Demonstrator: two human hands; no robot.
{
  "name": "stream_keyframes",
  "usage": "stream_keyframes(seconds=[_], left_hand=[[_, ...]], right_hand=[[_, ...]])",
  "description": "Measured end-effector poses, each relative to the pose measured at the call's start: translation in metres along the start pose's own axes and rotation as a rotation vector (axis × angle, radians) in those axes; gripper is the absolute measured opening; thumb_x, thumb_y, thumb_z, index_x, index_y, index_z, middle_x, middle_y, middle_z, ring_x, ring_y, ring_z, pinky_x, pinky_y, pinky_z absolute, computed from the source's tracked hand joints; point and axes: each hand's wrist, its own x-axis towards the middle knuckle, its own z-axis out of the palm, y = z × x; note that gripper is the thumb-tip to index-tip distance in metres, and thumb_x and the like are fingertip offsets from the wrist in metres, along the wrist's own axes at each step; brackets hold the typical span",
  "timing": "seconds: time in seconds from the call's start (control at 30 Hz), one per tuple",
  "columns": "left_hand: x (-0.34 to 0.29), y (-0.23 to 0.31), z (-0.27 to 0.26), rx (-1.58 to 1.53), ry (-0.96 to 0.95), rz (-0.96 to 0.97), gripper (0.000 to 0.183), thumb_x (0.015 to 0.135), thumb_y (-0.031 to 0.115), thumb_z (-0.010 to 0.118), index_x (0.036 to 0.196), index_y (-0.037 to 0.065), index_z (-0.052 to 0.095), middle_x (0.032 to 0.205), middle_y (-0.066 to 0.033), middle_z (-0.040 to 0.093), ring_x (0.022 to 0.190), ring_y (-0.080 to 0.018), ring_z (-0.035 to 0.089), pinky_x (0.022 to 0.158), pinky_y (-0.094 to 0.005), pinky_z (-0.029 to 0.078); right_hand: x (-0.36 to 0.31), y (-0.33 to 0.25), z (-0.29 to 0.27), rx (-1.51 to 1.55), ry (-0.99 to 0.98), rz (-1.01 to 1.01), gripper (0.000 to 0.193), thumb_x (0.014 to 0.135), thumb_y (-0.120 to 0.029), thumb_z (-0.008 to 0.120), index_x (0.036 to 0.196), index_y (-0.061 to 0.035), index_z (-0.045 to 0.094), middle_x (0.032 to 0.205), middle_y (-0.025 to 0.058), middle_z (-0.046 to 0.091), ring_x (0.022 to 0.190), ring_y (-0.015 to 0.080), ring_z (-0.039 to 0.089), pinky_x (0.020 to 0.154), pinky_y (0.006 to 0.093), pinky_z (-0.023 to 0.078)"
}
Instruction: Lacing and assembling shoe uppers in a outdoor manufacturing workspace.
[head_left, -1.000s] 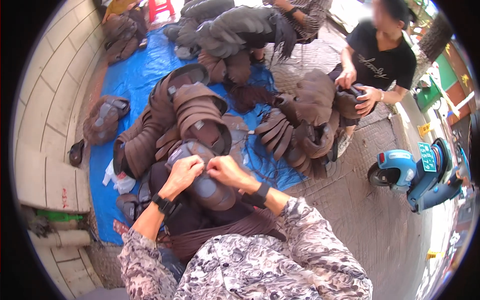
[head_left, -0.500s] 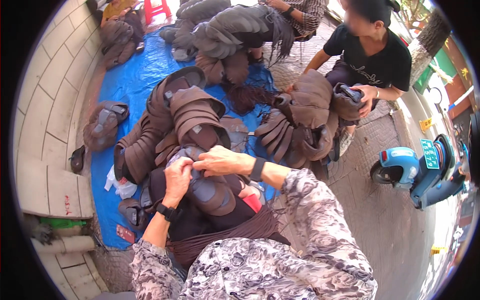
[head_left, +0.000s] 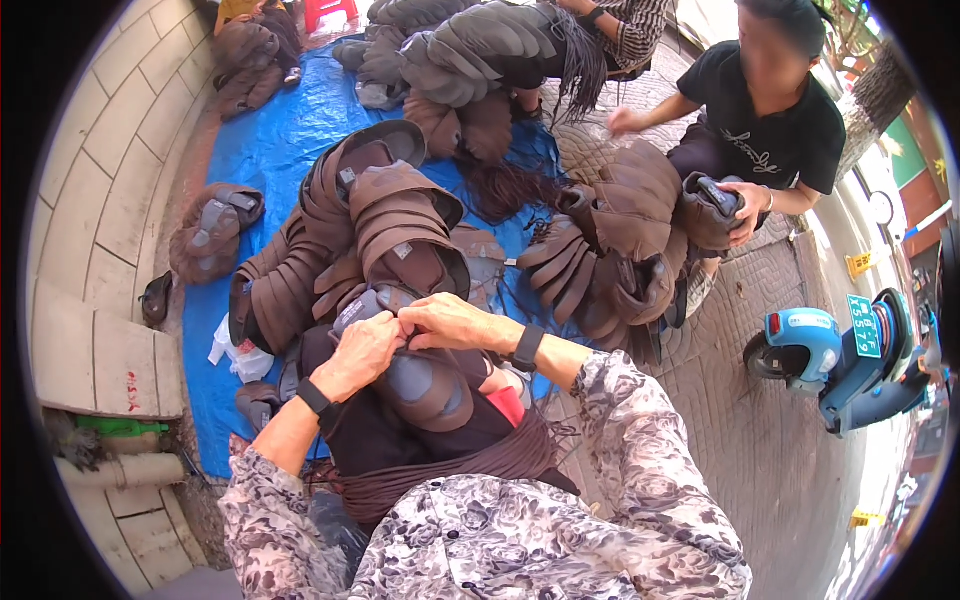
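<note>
Head view: a brown shoe-like piece (head_left: 432, 395) is rested over the lap (head_left: 372, 462). Above it, left hand (head_left: 365, 348) and right hand (head_left: 445, 322) are pinched — on what, cannot be told. The left has been tipped inward — one spot is worked by both.

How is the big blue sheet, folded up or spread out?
Spread out. The blue sheet lies wide across the ground, a bit wrinkled, with stacked brown pieces on top.
</note>
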Motion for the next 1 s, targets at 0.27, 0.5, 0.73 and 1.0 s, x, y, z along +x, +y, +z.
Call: stream_keyframes(seconds=[0.27, 0.5, 0.73, 1.0], left_hand=[[0.004, -0.062, -0.040, 0.267, 0.288, -0.107, 0.004, 0.076, 0.006, 0.051, 0.073, 0.005, 0.054, 0.073, -0.0126, 0.052, 0.067, -0.0304, 0.057, 0.058, -0.0387, 0.048], [-0.025, -0.020, -0.035, -0.729, 0.623, -0.477, 0.035, 0.085, 0.005, 0.053, 0.121, 0.004, 0.051, 0.082, -0.0068, 0.064, 0.056, -0.0069, 0.053, 0.047, -0.0205, 0.040], [-0.078, 0.020, 0.015, -1.142, 0.648, -0.899, 0.016, 0.080, 0.007, 0.059, 0.093, -0.004, 0.059, 0.075, -0.0102, 0.063, 0.057, -0.0117, 0.060, 0.039, -0.0199, 0.042], [-0.078, 0.054, 0.036, -0.939, 0.446, -0.926, 0.016, 0.078, 0.012, 0.061, 0.076, -0.003, 0.064, 0.060, -0.0046, 0.060, 0.047, -0.0088, 0.053, 0.044, -0.0239, 0.040]], right_hand=[[0.009, 0.008, 0.008, 0.098, 0.011, -0.025, 0.023, 0.070, -0.014, 0.069, 0.080, -0.0054, 0.051, 0.073, 0.0103, 0.052, 0.067, 0.0282, 0.055, 0.059, 0.0365, 0.043], [0.019, -0.018, -0.022, 0.326, -0.144, 0.380, 0.023, 0.079, -0.004, 0.062, 0.102, -0.0010, 0.060, 0.065, -0.0024, 0.053, 0.058, 0.0041, 0.045, 0.052, 0.0204, 0.038], [0.059, -0.034, 0.017, 0.394, -0.409, 0.596, 0.029, 0.085, -0.014, 0.049, 0.105, 0.0034, 0.060, 0.065, 0.0042, 0.061, 0.051, 0.0070, 0.047, 0.047, 0.0226, 0.039], [0.070, -0.034, 0.013, 0.229, -0.584, 0.598, 0.025, 0.081, -0.018, 0.049, 0.089, -0.0001, 0.066, 0.057, 0.0036, 0.061, 0.049, 0.0101, 0.050, 0.047, 0.0254, 0.040]])
